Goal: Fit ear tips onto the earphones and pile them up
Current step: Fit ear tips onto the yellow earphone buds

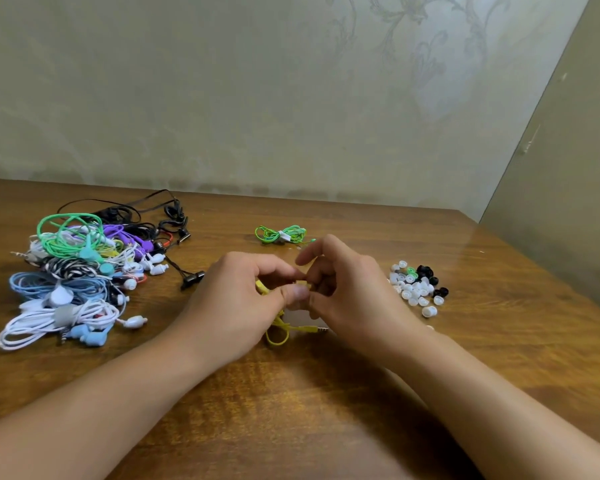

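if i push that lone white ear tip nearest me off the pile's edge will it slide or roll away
The white ear tip looks rounded and dome-shaped, so it would probably roll or tumble rather than slide. It seems tiny and hollow, so likely very light and easily flicked. The glossy wooden table would hardly slow it.

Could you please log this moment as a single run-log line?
left hand: grips yellow earphones | right hand: pinches at the earbud | ear tips: heaped right | tangled earphones: left

The glossy brown wooden table (pixel 326 410) carries a tangled heap of coloured earphones (pixel 73 278) at left, a bundled green earphone (pixel 280 234) at centre, and what look like white and black silicone ear tips (pixel 417 287) at right.
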